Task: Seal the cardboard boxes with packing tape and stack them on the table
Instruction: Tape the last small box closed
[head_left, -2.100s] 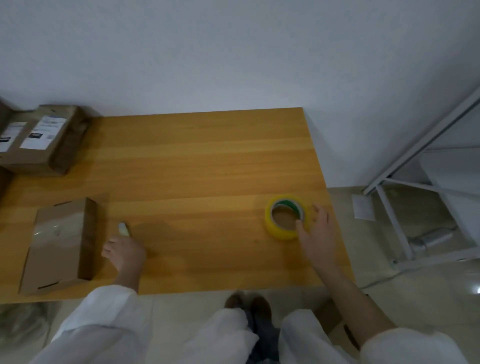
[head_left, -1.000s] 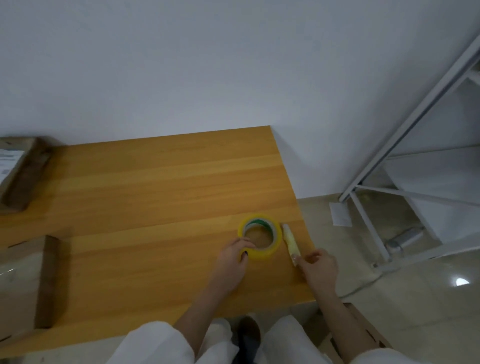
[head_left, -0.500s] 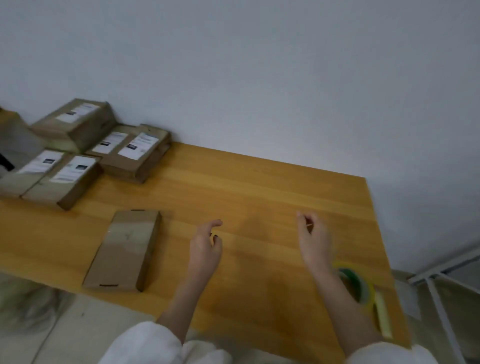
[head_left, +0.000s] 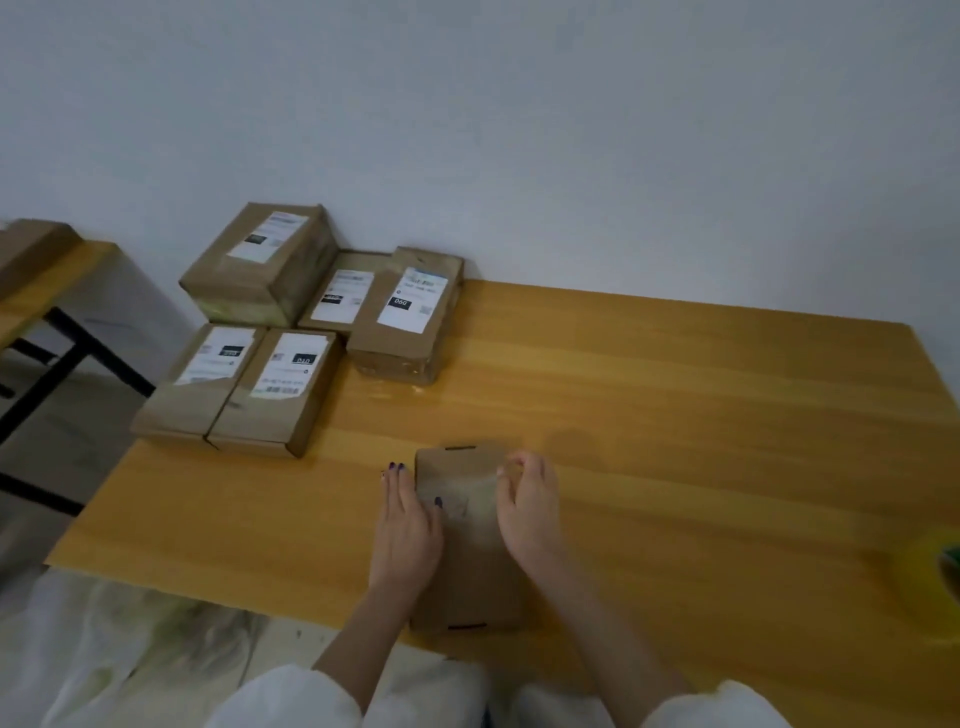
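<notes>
Orange wooden table (head_left: 675, 415); labelled brown cardboard boxes (head_left: 291, 384) grouped far-left. Plain brown cardboard box (head_left: 467, 571) near front edge: left hand (head_left: 408, 530) flat against its left side, right hand (head_left: 527, 512) curled over right side, grip unclear. Yellow tape roll (head_left: 930, 587) far right. Risk: uneven lift tips box off edge.

Tape roll (head_left: 932, 582) is blurred and cut off by the right edge. My right hand (head_left: 527, 506) hides the plain box's (head_left: 467, 566) far right corner, can't tell whether it grips. My left hand (head_left: 408, 530) covers its left side. Print on the labelled boxes (head_left: 291, 410) is too small to read.
</notes>
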